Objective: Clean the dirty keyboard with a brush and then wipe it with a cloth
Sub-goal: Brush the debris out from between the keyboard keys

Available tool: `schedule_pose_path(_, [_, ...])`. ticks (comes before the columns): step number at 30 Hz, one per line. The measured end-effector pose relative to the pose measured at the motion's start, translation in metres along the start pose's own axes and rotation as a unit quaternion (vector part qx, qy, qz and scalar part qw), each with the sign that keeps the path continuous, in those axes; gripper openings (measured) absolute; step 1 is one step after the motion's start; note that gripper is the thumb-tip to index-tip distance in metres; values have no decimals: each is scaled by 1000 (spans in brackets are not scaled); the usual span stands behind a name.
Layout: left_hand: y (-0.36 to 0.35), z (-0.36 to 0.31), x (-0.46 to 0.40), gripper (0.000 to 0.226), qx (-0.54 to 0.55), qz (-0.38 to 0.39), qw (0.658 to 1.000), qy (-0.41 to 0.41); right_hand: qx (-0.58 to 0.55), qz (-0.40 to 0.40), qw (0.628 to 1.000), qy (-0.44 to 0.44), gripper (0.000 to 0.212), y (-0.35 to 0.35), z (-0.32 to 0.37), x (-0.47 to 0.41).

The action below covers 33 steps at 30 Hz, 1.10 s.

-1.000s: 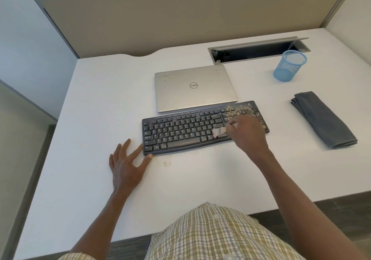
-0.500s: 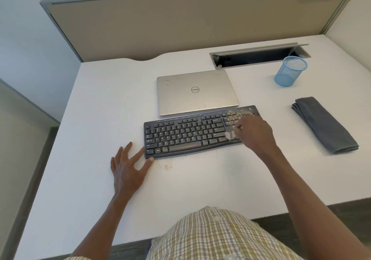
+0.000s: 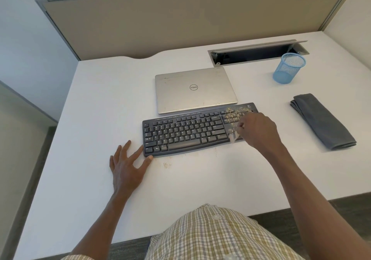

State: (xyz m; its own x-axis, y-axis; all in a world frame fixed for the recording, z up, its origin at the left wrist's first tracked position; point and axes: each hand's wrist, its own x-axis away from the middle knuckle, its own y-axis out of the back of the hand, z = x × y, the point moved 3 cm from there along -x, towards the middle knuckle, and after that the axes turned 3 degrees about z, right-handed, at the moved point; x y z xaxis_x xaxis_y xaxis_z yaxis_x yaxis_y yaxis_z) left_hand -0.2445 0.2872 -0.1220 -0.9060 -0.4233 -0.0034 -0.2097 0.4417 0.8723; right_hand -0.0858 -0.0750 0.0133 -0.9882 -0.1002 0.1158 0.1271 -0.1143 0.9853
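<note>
Your white desk (image 3: 200, 183) carries everything, backed by a tan partition panel (image 3: 180, 25) with an open cable tray (image 3: 255, 54) cut into the far edge; a closed silver Dell laptop (image 3: 194, 90) lies just beyond the black keyboard (image 3: 188, 133), nearly touching its far edge; the folded grey cloth (image 3: 323, 121) lies well to the right, apart from the keyboard; a blue mesh pen cup (image 3: 289, 68) stands upright near the tray. Your right hand (image 3: 257, 131) sits over the keypad end of the keyboard, fingers curled round a small brush (image 3: 233, 137) whose pale bristles touch the keys near the front right corner; brownish crumbs (image 3: 234, 113) are scattered over the keys beyond it. Your left hand (image 3: 128, 167) lies flat on the desk with fingers spread wide, thumb tip touching the keyboard's front left corner; a little patch of crumbs (image 3: 166, 165) lies on the desk just in front of the keyboard.
</note>
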Motion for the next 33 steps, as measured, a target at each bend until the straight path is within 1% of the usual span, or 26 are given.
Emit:
schedule_pose_path(3, [0,-1,0,62,1,5,1000,1,3,-41,999,-7,21,3,6,-3])
schedule_pose_path(6, [1,-2,0,62,4,6,1000,3,-1,-10,999,32,21,-6,7,3])
schedule_pose_path(9, [1,-2,0,61,6,7,1000,5,5,14,999,39,16,-6,1,8])
schedule_pose_path(14, [2,-3,1,63,6,6,1000,3,-9,-53,998,22,19,-3,2,7])
schedule_pose_path(15, [2,-3,1,63,5,5,1000,3,-16,-53,998,29,19,-4,2,9])
schedule_pose_path(18, [2,-3,1,63,8,4,1000,2,-9,-5,999,35,15,-8,1,13])
schedule_pose_path(20, [2,-2,1,62,9,3,1000,2,-12,-2,999,45,15,-7,4,15])
schedule_pose_path(22, [1,-2,1,62,5,4,1000,1,-46,-3,996,70,16,-6,11,18])
schedule_pose_path(25, [1,-2,1,65,1,4,1000,0,-131,6,984,123,16,-9,27,26])
schedule_pose_path(28, [2,-2,1,65,2,2,1000,0,-171,4,972,164,18,-21,38,33])
schedule_pose_path(30, [2,-3,1,62,6,2,1000,1,-166,0,974,156,18,-28,37,34])
schedule_pose_path(33, [2,-3,1,61,7,5,1000,4,-122,-44,986,108,18,-29,24,32])
